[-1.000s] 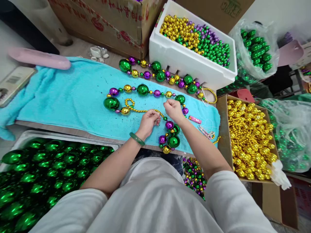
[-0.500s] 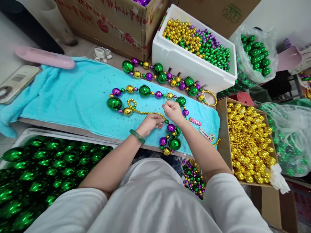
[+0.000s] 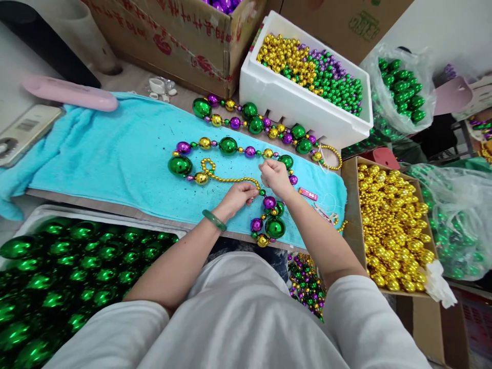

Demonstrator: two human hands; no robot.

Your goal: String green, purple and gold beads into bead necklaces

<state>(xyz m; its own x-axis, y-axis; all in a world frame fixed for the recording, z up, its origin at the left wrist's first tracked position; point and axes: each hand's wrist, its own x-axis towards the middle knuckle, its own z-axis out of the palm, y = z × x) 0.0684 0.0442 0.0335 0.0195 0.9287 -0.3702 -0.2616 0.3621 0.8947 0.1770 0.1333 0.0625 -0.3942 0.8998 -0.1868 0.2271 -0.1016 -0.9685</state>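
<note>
A strand of green, gold and purple beads [image 3: 228, 146] curves over the turquoise towel [image 3: 115, 148]. My left hand [image 3: 239, 199], with a jade-green bangle [image 3: 214, 220] at the wrist, pinches this bead strand where its small gold beads [image 3: 230, 180] meet a small green one. Just above and to the right, my right hand [image 3: 275, 177] is closed in a fist; whatever its fingers grip is hidden. Beneath the hands, larger purple and green beads of the strand [image 3: 275, 227] hang toward the towel's near edge. A second bead strand [image 3: 255, 125] lies along the far side.
Behind stands a white foam box [image 3: 307, 105] of small beads. To the right is a carton [image 3: 351, 205] of gold beads; at the left, a tray [image 3: 42, 212] of big green beads. A pink lighter-like object [image 3: 308, 194] and thread lie right of my hands.
Both hands keep nearly the same place and grip. The whole view has shifted slightly; the bead strands lie as before.
</note>
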